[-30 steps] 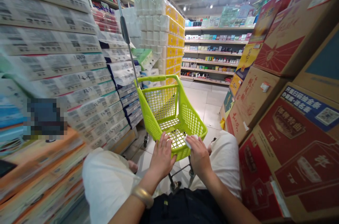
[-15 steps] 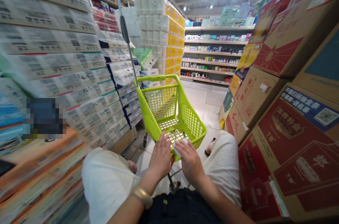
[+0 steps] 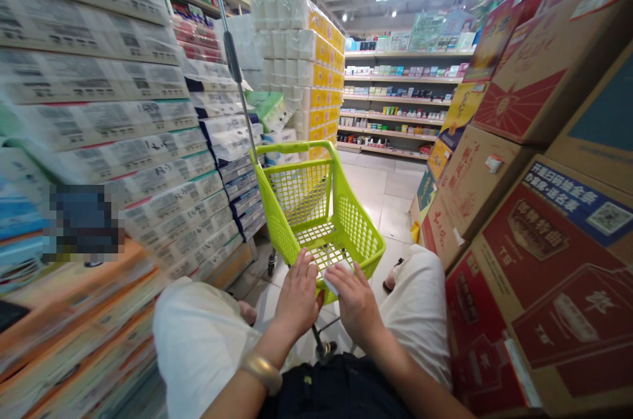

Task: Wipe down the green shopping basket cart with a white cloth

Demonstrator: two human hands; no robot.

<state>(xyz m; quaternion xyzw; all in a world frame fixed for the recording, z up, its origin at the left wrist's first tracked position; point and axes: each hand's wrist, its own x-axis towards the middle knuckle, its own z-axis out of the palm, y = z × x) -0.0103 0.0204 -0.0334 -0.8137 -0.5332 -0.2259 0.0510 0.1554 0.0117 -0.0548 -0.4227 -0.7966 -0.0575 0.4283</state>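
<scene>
A small lime-green shopping cart [image 3: 352, 224] stands on the tiled aisle floor right in front of my knees. My left hand [image 3: 297, 300] rests on the cart's near rim with its fingers spread flat. My right hand [image 3: 355, 303] is beside it on the same rim, fingers pressing a small white cloth or wipe [image 3: 335, 275] against the plastic. A gold bangle [image 3: 262, 369] sits on my left wrist. The cart's basket holds nothing that I can see.
Stacked tissue packs [image 3: 148, 161] wall the left side, with a metal pole [image 3: 232, 56] rising by the cart. Cardboard cartons [image 3: 544, 227] are piled on the right. A tower of toilet rolls [image 3: 301, 69] and product shelves [image 3: 395, 109] stand further down the aisle.
My right hand has slid left along the cart's near rim with the white cloth, ending close beside my left hand. The left hand has barely shifted.
</scene>
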